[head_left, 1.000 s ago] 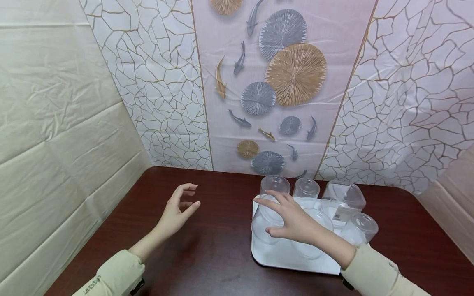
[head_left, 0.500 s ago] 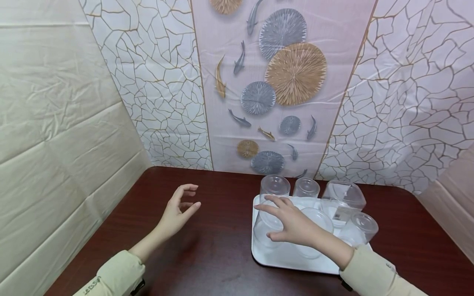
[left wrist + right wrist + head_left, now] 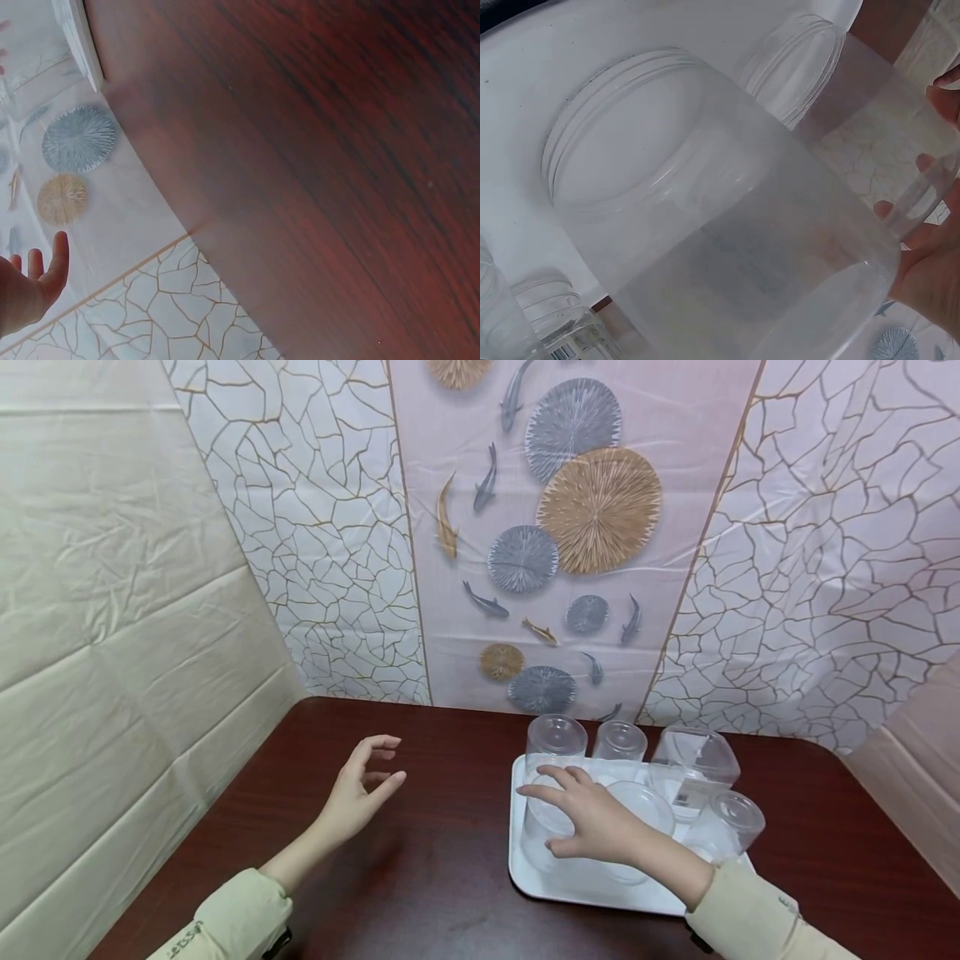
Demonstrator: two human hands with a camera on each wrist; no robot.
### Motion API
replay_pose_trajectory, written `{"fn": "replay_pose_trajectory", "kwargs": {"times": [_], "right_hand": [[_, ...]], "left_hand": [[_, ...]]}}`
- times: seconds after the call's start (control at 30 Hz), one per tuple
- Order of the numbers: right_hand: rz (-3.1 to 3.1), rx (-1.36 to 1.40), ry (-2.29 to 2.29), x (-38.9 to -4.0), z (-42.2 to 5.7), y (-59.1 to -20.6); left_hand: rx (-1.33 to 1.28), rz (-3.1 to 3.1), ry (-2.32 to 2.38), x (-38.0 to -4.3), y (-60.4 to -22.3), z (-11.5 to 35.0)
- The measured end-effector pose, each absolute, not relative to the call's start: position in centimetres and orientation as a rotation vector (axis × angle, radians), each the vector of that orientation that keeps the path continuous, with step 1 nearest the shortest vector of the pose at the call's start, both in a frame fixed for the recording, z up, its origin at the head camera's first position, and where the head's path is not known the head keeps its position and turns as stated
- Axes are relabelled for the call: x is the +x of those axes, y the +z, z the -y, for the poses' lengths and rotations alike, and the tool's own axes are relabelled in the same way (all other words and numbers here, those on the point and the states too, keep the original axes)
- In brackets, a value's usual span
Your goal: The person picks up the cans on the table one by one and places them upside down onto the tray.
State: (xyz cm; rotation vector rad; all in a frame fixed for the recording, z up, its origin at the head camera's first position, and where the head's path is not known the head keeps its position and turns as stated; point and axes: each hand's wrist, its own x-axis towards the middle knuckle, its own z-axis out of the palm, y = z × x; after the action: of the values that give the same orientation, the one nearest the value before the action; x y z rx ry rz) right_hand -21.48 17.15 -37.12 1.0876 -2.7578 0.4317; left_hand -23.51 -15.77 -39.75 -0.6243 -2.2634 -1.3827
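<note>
My right hand (image 3: pixel 600 822) grips an upturned clear plastic jar (image 3: pixel 542 827) over the front left part of a white tray (image 3: pixel 555 887). Its fingers and thumb are bent around the upper end of the jar. In the right wrist view the threaded mouth of this jar (image 3: pixel 870 139) points down toward the tray; whether it touches cannot be told. Beside it stands a larger clear jar (image 3: pixel 705 195), also mouth down. Well left of the tray, my left hand (image 3: pixel 352 789) hovers over the table with loosely bent fingers, holding nothing. Those fingers show at the left wrist view's lower edge.
Several more clear jars stand on the tray: a tall one (image 3: pixel 557 739), a small one (image 3: pixel 621 742), a squarish one (image 3: pixel 697 756) with a label, and one (image 3: pixel 735 814) at the right. The dark red table (image 3: pixel 442 860) meets a patterned wall covering (image 3: pixel 360 568) behind.
My right hand has come down slightly, and the jar in it has moved down and a little to the right. The left hand has hardly moved.
</note>
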Motion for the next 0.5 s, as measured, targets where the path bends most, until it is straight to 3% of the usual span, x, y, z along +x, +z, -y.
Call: {"fn": "replay_pose_trajectory", "kwargs": {"times": [0.2,0.5], "right_hand": [[2.766,1.104,0.431,-21.5,-17.2,-37.3],[2.742,1.134,0.423,-21.4,-17.1,-38.0]], "left_hand": [[-0.626,2.277,-1.372,-22.3,-37.9,15.0],[-0.624,2.287,-1.383,-22.1,-38.0,14.8]]}}
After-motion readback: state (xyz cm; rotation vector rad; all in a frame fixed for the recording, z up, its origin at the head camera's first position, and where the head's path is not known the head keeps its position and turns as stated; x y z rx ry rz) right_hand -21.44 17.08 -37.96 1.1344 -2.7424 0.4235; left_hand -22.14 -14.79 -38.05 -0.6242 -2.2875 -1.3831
